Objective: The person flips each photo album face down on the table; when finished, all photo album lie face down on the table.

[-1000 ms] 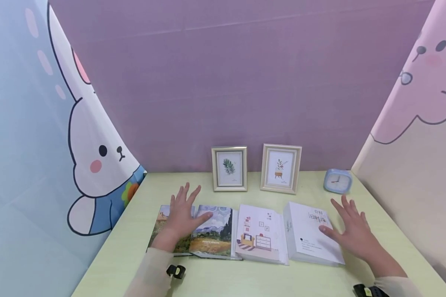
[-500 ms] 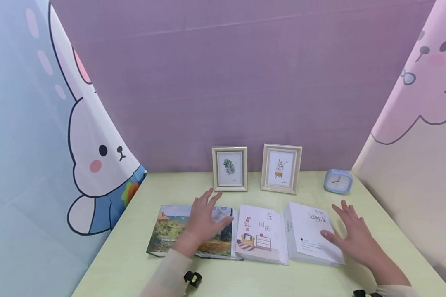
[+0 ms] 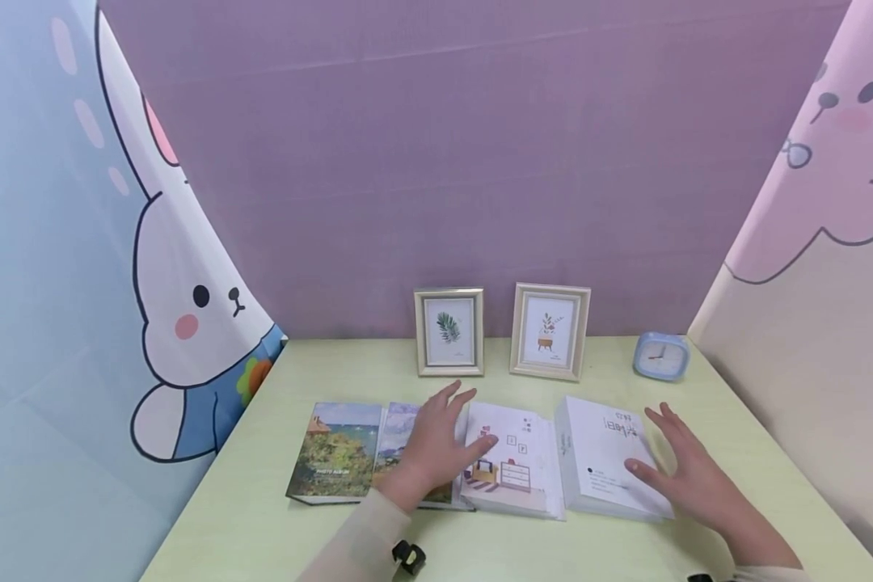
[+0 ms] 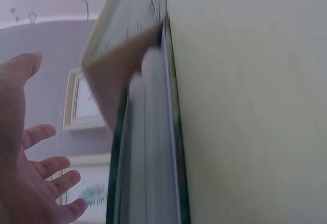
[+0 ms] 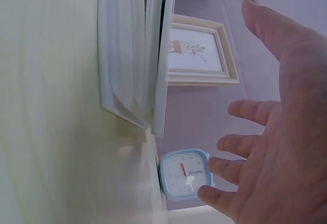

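Four books would be too fine a tally; several lie in a row on the table. Leftmost is a photo album (image 3: 337, 453) with a seaside painting cover, beside a second album (image 3: 398, 428) with a landscape cover. My left hand (image 3: 436, 443), fingers spread, hovers over that second album and the left edge of a white book with a furniture drawing (image 3: 516, 453). It holds nothing. At the row's right end lies a thick white book (image 3: 607, 453). My right hand (image 3: 691, 481) hovers at its right edge, fingers extended, apart from it in the right wrist view.
Behind the books stand a leaf-print picture frame (image 3: 449, 368) and a plant-print picture frame (image 3: 549, 372). A blue clock (image 3: 660, 356) sits at the back right of the pale table (image 3: 247, 517). Patterned cloth walls enclose the back and sides.
My left hand has moved right, from over the leftmost album to between the second album and the furniture-drawing book. The right hand has barely shifted. The books have stayed in place.
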A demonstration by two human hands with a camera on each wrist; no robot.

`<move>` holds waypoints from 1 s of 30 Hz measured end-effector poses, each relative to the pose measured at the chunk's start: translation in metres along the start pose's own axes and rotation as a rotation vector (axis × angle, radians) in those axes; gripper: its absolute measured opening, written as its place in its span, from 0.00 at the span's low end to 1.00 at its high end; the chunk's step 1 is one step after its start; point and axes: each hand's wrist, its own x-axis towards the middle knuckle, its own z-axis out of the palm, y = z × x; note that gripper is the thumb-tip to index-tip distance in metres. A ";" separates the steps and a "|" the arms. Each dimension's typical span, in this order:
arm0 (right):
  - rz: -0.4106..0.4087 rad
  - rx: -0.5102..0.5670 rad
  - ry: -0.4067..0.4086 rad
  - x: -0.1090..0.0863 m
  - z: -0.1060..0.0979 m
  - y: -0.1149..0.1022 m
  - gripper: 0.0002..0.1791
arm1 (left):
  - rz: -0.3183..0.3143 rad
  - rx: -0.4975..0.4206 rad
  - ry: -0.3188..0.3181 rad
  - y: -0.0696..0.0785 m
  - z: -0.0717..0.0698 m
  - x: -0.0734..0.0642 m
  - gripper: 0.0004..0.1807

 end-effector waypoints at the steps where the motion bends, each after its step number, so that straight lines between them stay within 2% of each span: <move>1: 0.001 0.002 -0.004 0.000 0.001 0.000 0.53 | 0.002 -0.013 -0.005 0.002 0.003 0.001 0.46; 10: -0.019 0.020 -0.005 -0.005 0.005 0.002 0.50 | 0.007 -0.150 -0.082 0.026 0.020 0.005 0.48; 17: -0.033 0.022 -0.017 -0.007 0.009 0.007 0.45 | 0.041 -0.132 -0.134 0.043 0.037 0.007 0.49; 23: -0.046 0.031 -0.036 -0.010 0.011 0.008 0.41 | 0.023 -0.183 -0.184 0.057 0.049 0.008 0.48; 30: -0.047 0.019 -0.042 -0.011 0.013 0.007 0.39 | 0.022 -0.232 -0.213 0.069 0.059 0.009 0.45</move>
